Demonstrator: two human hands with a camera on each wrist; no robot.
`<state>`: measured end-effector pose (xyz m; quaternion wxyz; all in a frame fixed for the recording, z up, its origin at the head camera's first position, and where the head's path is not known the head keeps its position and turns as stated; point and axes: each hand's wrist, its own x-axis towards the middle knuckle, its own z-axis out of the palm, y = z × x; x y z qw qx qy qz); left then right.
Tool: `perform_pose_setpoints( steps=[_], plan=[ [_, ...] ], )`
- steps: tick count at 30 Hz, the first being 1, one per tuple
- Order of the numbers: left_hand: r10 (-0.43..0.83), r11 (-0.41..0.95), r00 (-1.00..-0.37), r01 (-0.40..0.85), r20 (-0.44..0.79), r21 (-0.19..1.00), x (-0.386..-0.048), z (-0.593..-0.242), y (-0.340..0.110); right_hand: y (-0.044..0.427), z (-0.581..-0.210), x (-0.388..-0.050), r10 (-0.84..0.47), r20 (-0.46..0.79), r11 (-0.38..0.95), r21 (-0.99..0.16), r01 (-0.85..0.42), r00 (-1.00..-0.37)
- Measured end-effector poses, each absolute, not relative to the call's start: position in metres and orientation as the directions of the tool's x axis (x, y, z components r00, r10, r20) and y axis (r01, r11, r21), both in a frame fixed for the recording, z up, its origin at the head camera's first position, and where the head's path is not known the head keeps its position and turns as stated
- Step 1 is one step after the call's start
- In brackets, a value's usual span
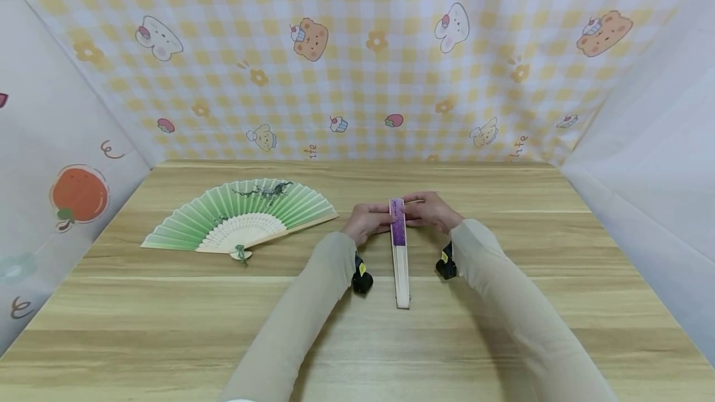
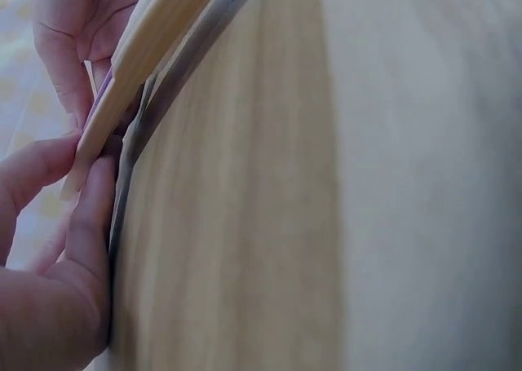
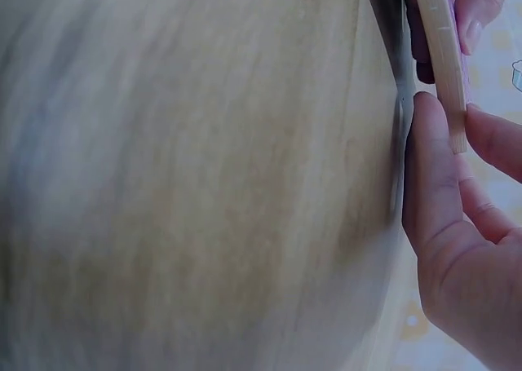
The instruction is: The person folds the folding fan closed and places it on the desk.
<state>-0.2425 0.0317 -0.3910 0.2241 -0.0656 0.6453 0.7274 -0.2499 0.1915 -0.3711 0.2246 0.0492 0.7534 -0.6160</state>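
Observation:
A folded fan (image 1: 401,265) with pale ribs and a purple upper part points toward the front edge of the table. From its left side my left hand (image 1: 365,221) pinches the purple end, and my right hand (image 1: 432,211) pinches the same end from the right. In the left wrist view, thumb and fingers of the left hand (image 2: 57,306) lie on both sides of the fan's pale edge (image 2: 151,49). The right wrist view has the right hand (image 3: 469,265) gripping the tip of the fan (image 3: 442,53).
An open green fan (image 1: 254,203) with a dark branch print lies at the left on the wooden table (image 1: 167,321), its green cord (image 1: 241,253) toward the front. A checked cloth (image 1: 357,92) hangs behind the table, with white cloth at both sides.

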Motion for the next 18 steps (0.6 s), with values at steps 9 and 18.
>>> perform_pose_setpoints(
  steps=[9, 18],
  plan=[
    [0.214, -0.032, -0.890, -0.418, -0.402, 0.908, -0.2426, -0.3896, 0.0303, 0.1897, -0.3692, -0.2500, -0.201, -0.404, 0.247, -0.902, 0.353, -0.892],
    [0.227, -0.037, -0.889, -0.416, -0.398, 0.909, -0.2415, -0.3894, 0.0308, 0.1888, -0.3699, -0.2492, -0.209, -0.395, 0.245, -0.907, 0.343, -0.895]
  ],
)
